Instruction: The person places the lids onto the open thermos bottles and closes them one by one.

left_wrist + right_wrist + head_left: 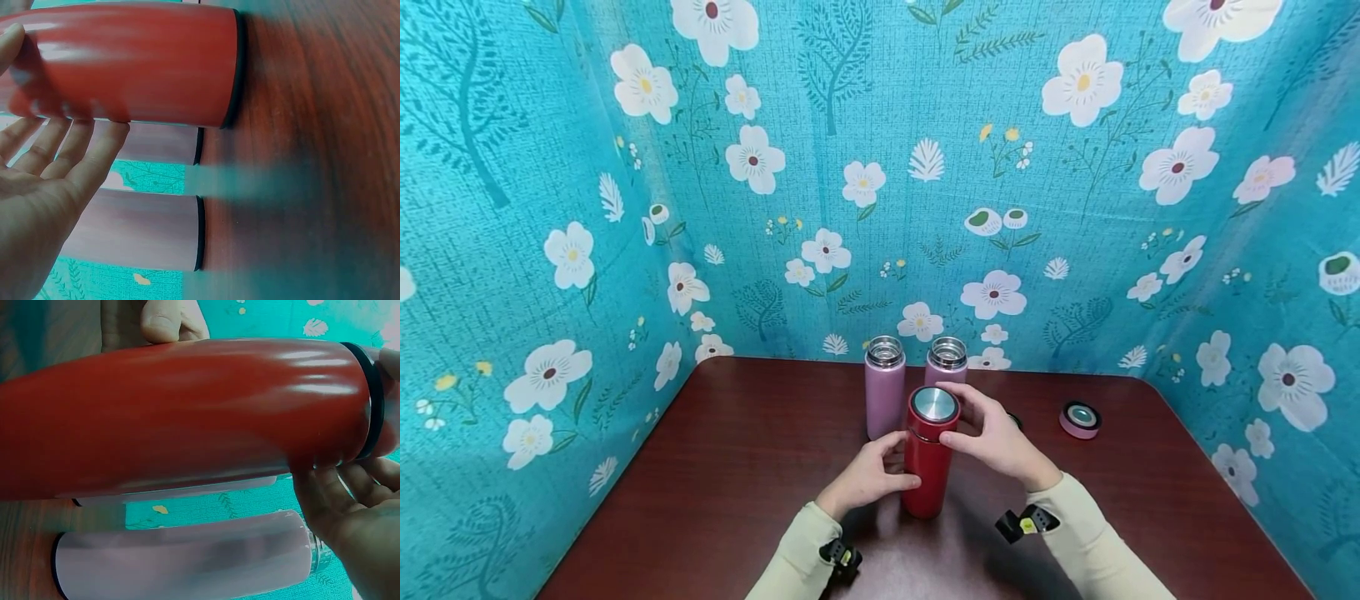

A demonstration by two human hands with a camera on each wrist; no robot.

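Observation:
A red thermos (927, 479) stands upright near the middle of the table, its red lid (934, 427) topped by a steel disc. My left hand (867, 477) holds the body from the left, thumb in front and fingertips behind. From the right, my right hand (997, 437) grips the lid between thumb and fingers. The left wrist view shows the black-rimmed base of the thermos close to the tabletop; I cannot tell if they touch. Behind it stand two lilac thermoses (885, 396) (946, 377) without lids, their steel mouths showing.
On the right of the dark red wooden table (760, 450) lies a pink lid (1080, 421) with its inside facing up. Another dark-rimmed round thing (1016, 421) is mostly hidden behind my right hand. Blue flowered cloth (820, 167) hangs around the back and sides.

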